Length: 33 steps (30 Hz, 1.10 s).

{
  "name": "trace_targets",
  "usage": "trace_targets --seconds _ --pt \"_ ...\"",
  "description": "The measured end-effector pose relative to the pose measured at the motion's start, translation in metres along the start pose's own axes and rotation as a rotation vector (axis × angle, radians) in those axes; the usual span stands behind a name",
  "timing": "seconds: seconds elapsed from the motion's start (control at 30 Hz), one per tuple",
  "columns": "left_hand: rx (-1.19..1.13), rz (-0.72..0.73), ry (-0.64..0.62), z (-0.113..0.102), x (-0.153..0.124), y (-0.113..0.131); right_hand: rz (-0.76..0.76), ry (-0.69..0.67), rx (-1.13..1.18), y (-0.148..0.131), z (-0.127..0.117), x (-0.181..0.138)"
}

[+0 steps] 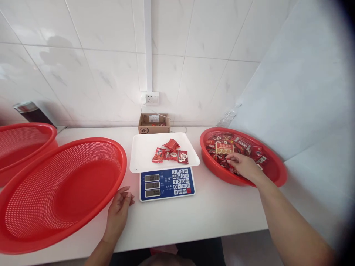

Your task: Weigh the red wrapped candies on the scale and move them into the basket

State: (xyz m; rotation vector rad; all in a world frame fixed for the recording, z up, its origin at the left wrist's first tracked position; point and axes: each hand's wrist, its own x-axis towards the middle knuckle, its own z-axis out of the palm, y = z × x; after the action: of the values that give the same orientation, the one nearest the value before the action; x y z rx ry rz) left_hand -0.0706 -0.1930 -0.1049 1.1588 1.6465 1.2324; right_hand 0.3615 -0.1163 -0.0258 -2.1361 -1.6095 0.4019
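My right hand [244,168] reaches over the front of a red plastic basket [212,168] filled with small snack packets. Its thumb and fingers are pinched together beside a red-and-beige packet [224,148]; what they grip, if anything, is hidden. Between my hands stands a digital scale [167,194] with a white tray [141,155]. Several red snack packets [173,156] lie on the tray, one group bunched toward its middle. My left hand [120,203] rests on the table, loosely curled with fingers apart and holding nothing, between the scale and a large empty red basket [83,192].
Another red basket [24,147] stands at the far left, with a dark bottle [33,111] behind it. A small cardboard box [154,129] sits against the wall below a socket [151,98]. A clear plastic bottle [229,116] lies behind the filled basket.
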Motion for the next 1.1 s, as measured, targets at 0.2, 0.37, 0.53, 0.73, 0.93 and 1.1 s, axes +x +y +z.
trace_targets --seconds 0.2,0.37,0.53,0.73,0.93,1.1 --pt "0.169 0.201 -0.029 0.0 -0.012 0.007 0.015 -0.013 0.024 0.007 0.009 -0.003" --pt "0.357 0.548 -0.025 0.015 0.002 0.056 -0.026 0.041 -0.078 0.004 0.011 -0.004" --pt "0.565 0.632 -0.131 0.05 0.037 0.106 -0.047 0.09 -0.112 0.002 0.011 -0.008" --pt "0.823 0.592 -0.267 0.084 0.061 0.12 -0.076 0.102 -0.103 0.004 0.011 -0.013" --pt "0.953 0.473 -0.162 0.074 0.065 0.128 -0.113 0.143 -0.055 0.007 0.015 -0.012" --pt "0.9 0.369 0.097 0.014 0.052 0.142 -0.139 0.16 -0.05 0.014 0.016 -0.009"
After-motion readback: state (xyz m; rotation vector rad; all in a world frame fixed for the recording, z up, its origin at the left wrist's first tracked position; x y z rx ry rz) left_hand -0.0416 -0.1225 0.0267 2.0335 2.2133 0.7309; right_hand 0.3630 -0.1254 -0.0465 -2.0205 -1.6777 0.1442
